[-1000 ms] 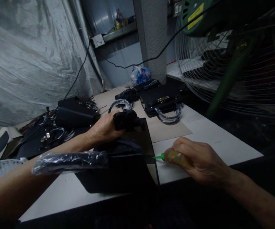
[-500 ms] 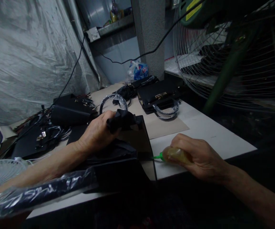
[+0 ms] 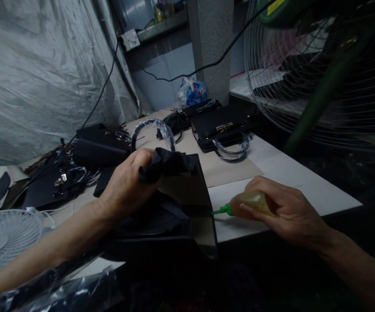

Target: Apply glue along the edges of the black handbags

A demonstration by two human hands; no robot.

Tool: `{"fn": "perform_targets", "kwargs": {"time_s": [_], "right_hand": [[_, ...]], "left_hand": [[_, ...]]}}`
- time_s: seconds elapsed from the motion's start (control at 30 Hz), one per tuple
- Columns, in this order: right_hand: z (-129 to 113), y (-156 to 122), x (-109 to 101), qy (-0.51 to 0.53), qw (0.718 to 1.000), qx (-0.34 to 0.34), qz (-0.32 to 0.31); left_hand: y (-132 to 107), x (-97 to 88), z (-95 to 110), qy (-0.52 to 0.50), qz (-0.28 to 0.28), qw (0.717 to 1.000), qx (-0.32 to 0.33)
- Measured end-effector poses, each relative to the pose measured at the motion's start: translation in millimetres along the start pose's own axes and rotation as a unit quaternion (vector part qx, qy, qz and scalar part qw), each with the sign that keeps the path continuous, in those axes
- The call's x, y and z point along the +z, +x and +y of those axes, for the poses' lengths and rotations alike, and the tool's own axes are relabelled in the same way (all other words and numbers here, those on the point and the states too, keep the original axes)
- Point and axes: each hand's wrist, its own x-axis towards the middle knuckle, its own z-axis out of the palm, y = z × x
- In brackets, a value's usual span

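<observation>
A black handbag point(image 3: 161, 249) lies in front of me, its side open and brownish board showing inside. My left hand point(image 3: 130, 182) grips a bunched fold of its black lining point(image 3: 166, 164) near the top. In my right hand point(image 3: 285, 208) is a squeeze bottle of amber glue point(image 3: 250, 204), held on its side. The bottle's green nozzle point(image 3: 222, 209) points left, its tip at the right edge of the bag's side panel. A handle wrapped in clear plastic point(image 3: 153, 123) arches behind my left hand. Another plastic-wrapped strip point(image 3: 63, 288) runs along the bottom left, blurred.
A second black handbag point(image 3: 223, 123) lies at the back of the white table point(image 3: 291, 173). More black bags point(image 3: 47, 184) pile up at left. A small white fan point(image 3: 8, 236) stands below them. A large caged fan point(image 3: 324, 86) fills the right side; a black cable point(image 3: 203, 67) hangs across.
The bottle and my right hand have shifted slightly right in view, the nozzle still at the panel edge. The bag has tilted a little, and the plastic-wrapped strip has dropped lower.
</observation>
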Motion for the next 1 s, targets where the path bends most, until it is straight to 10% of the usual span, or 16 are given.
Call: {"fn": "perform_targets", "kwargs": {"time_s": [0.2,0.4,1.0], "right_hand": [[1,7,2,-0.001,0.999,-0.037,0.035],[12,9,9,-0.049,0.996,-0.061,0.048],[26,6,-1,-0.098,0.994,-0.007,0.040]], "left_hand": [[9,-15.8,7,0.012,0.038,0.998,0.057],[4,13.7,12,0.012,0.058,0.990,0.127],[-23,30.4,24,0.005,0.063,0.992,0.111]]}}
